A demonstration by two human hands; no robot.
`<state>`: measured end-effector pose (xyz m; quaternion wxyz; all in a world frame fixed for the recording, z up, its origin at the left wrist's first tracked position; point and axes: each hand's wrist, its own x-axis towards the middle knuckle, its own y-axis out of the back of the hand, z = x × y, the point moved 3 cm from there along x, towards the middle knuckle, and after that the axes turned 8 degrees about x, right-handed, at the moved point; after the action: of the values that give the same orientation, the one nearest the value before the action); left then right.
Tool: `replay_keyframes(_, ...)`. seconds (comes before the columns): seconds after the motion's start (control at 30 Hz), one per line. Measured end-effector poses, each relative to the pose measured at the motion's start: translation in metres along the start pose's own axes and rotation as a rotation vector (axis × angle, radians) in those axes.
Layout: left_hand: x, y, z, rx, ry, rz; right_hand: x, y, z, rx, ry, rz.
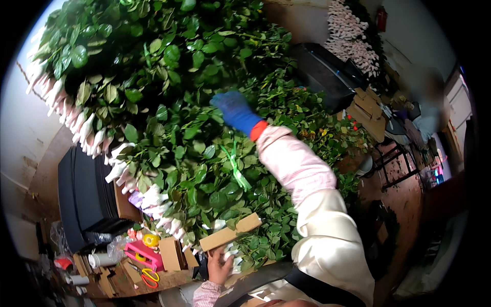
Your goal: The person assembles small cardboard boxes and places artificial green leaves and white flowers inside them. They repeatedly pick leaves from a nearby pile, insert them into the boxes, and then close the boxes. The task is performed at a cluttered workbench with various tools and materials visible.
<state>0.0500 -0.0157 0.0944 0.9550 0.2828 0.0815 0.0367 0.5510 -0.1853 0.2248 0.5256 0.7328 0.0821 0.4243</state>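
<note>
A huge heap of leafy rose stems (204, 138) fills the middle, its flower heads sleeved in white netting (87, 128) along the left edge. My right hand (235, 110), in a blue glove with a red cuff, reaches far across onto the leaves. Its fingertips blend into the foliage, so their grip is unclear. Close to me, my bare left hand (218, 267) has its fingers bent at a folded cardboard strip (230, 233), holding its lower edge beside a few netted heads. A green ribbon (236, 168) lies on the leaves between my hands.
At lower left, a wooden bench (128, 286) bears orange-handled scissors (149, 277), a pink tape dispenser (143, 256) and cardboard pieces (172, 254). A black crate (84, 199) stands behind. Another dark container (327, 77) and a blurred person (427, 117) are at far right.
</note>
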Motion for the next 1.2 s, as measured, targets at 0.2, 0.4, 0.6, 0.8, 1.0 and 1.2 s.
replay_keyframes(0.2,0.002,0.004,0.005,-0.006,-0.004,-0.005,-0.028,0.069,-0.005,-0.037,0.123,-0.167)
replay_keyframes(0.4,0.008,-0.001,0.007,0.060,-0.069,-0.020,-0.130,0.029,-0.044,-0.327,-0.058,-0.458)
replay_keyframes(0.6,0.001,0.001,-0.006,0.114,-0.036,-0.016,-0.119,0.113,-0.084,-0.012,-0.040,0.122)
replay_keyframes(0.8,0.001,-0.004,-0.012,0.064,-0.053,0.006,-0.121,0.114,-0.097,0.410,-0.270,-0.428)
replay_keyframes(1.0,0.001,0.001,-0.005,0.075,-0.004,-0.026,-0.035,0.029,-0.044,0.117,-0.284,-0.240)
replay_keyframes(1.2,-0.001,0.000,-0.012,0.079,-0.010,-0.011,-0.038,0.006,-0.028,0.406,-0.261,-0.369)
